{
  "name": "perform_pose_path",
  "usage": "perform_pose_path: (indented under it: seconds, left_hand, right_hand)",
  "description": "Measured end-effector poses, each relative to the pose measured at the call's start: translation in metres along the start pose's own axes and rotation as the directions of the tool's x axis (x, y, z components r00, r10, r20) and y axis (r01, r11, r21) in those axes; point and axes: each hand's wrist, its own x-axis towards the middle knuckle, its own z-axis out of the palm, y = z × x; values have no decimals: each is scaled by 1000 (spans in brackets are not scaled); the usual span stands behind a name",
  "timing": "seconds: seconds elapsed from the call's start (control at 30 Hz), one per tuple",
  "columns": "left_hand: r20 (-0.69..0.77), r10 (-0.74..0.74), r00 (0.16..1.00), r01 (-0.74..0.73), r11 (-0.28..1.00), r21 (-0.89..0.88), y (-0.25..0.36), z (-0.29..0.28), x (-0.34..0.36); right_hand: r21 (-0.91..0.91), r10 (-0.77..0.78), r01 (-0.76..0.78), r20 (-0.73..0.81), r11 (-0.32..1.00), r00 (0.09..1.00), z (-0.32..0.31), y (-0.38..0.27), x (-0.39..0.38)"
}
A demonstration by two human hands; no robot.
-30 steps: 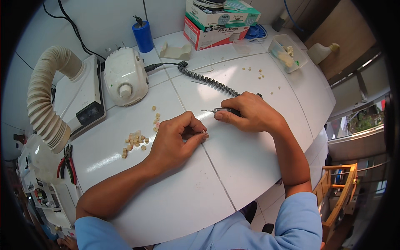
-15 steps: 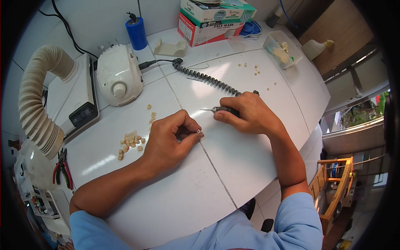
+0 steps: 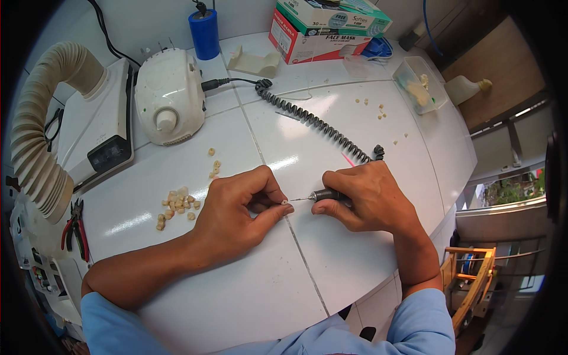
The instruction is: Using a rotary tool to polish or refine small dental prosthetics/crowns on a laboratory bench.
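Observation:
My left hand (image 3: 236, 206) is closed in a pinch, with a tiny whitish dental crown (image 3: 284, 202) between thumb and forefinger. Only a bit of the crown shows past the fingertips. Gripped in my right hand (image 3: 373, 196) is a dark rotary handpiece (image 3: 329, 194), pointing left. Its thin metal bur (image 3: 300, 199) reaches to the crown; whether it touches I cannot tell. A black coiled cord (image 3: 316, 123) runs from behind the right hand toward a white motor control box (image 3: 168, 97). Left of my left hand lies a loose pile of cream crowns (image 3: 179, 201).
A white dust extractor with a ribbed hose (image 3: 29, 136) stands at the left, red-handled pliers (image 3: 76, 228) in front of it. Mask boxes (image 3: 319, 44), a blue cylinder (image 3: 204, 35) and a clear plastic tub (image 3: 420, 86) stand at the back. Several small crowns (image 3: 380, 112) lie back right.
The handpiece has come down and left relative to my left hand, bringing the bur to the crown. My left hand keeps its pinch. The whole view has shifted somewhat.

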Motion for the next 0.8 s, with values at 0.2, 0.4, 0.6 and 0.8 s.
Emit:
perform_pose_path:
  seconds: [0.2,0.4,0.6,0.8]
  left_hand:
    - [-2,7,1000,-7,1000,-1,0,-1,-1]
    - [8,20,1000,-20,1000,10,-1,-1,-4]
    - [-4,4,1000,-4,1000,-2,-3,0,-5]
    - [-6,-19,1000,19,1000,-12,-1,0,-6]
  right_hand:
    - [26,-10,10,-11,1000,1000,4,-1,2]
    - [1,-23,23,-20,1000,1000,1,-5,2]
    - [-16,-24,24,-24,1000,999,3,-7,2]
    - [-31,-21,20,-32,999,999,3,-9,2]
